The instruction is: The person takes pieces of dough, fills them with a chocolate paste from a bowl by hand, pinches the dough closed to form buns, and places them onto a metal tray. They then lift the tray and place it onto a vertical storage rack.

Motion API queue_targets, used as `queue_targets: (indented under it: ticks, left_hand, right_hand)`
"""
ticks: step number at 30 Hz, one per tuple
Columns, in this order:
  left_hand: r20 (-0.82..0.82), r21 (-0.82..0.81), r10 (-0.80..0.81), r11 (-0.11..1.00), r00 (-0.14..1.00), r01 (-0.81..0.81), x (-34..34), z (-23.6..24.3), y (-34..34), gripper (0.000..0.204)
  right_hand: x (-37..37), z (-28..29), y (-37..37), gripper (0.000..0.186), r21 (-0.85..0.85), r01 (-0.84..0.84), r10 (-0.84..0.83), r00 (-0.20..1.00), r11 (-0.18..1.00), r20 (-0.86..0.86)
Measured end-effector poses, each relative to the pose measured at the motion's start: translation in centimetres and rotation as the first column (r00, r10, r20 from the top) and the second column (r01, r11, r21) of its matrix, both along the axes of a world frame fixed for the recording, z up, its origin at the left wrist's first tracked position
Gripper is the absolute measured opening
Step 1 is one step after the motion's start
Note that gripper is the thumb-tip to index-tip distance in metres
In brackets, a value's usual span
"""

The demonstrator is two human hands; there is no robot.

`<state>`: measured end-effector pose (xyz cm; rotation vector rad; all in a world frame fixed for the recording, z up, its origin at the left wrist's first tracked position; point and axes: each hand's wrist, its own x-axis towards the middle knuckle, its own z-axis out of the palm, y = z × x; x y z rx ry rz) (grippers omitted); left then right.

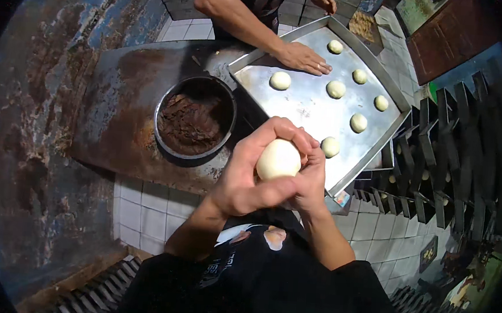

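Both hands (pixel 273 170) cupped together round dough ball (pixel 278 159) (pale), above tray (pixel 301 110) near edge.

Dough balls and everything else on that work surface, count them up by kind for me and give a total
Dough balls on the metal tray: 7, such as the nearest one
Dough ball held between the left hand and right hand: 1
Metal trays: 1
Round bowl of brown filling: 1
Total: 10
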<state>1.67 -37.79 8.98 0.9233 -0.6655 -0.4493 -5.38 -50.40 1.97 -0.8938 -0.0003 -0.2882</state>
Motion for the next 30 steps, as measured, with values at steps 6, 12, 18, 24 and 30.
queue_targets:
  ticks: [6, 12, 18, 24, 30]
  left_hand:
    - [0.147, -0.074, -0.016, 0.997, 0.989, 0.027, 0.1, -1.5, -3.9, 0.023]
    - [0.134, 0.0, 0.011, 1.0, 0.991, -0.011, -2.1, -3.0, -8.4, 0.03]
    - [-0.089, -0.06, 0.122, 0.99, 0.989, -0.128, -2.7, -2.1, -9.1, 0.049]
    - [0.401, 0.312, 0.378, 0.8, 0.835, -0.512, -0.2, -8.2, -8.5, 0.062]
    - [0.413, 0.421, 0.244, 0.803, 0.877, -0.422, 4.3, -12.4, -10.7, 0.07]
  right_hand:
    - [-1.7, 1.5, -4.1, 0.062, 0.242, -0.341, 0.377, 0.919, 0.908, -0.118]
    - [-2.5, -0.6, -5.3, 0.052, -0.211, 0.288, -0.289, 0.957, 0.934, 0.027]
    - [-2.9, 1.6, -12.6, 0.02, -0.549, -0.146, 0.151, 0.988, 0.823, -0.035]
    - [-1.4, 5.5, -15.8, 0.023, -0.798, -0.206, 0.024, 0.972, 0.566, -0.234]
    - [5.5, 3.5, -15.1, 0.055, -0.894, -0.2, 0.174, 0.975, 0.402, -0.14]
